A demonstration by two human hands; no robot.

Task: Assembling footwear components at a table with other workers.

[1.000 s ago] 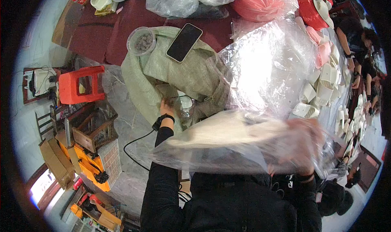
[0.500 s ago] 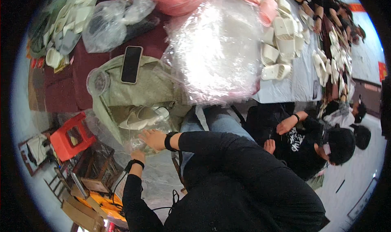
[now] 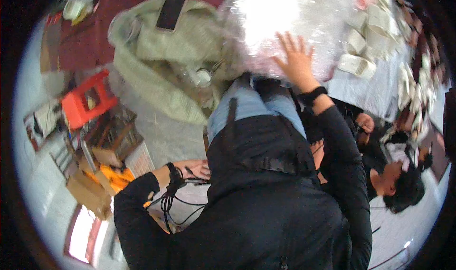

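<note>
My right hand (image 3: 296,61) is open, its fingers spread over the near part of a pile of clear plastic bags (image 3: 323,37); whether it presses on them is unclear. My left hand (image 3: 192,169) is low beside my left hip, fingers stretched toward my body with the tips hidden. A looped black cable (image 3: 168,201) hangs by that wrist. In front of me, an open pale green woven sack (image 3: 156,87) holds clear plastic and something white (image 3: 203,76), blurred. A phone (image 3: 174,8) lies on the sack's upper part.
White slippers (image 3: 357,66) lie right of the bags on a pale-covered table (image 3: 344,86). A co-worker in black (image 3: 403,187) sits close on my right. A red stool (image 3: 89,99), a wooden chair (image 3: 114,139) and cardboard boxes (image 3: 88,194) stand on the left.
Both hands have left the sack and the plastic-wrapped white slippers there. My right hand has swung up and right to the bags; my left has drawn back beside my hip. The view has shifted.
</note>
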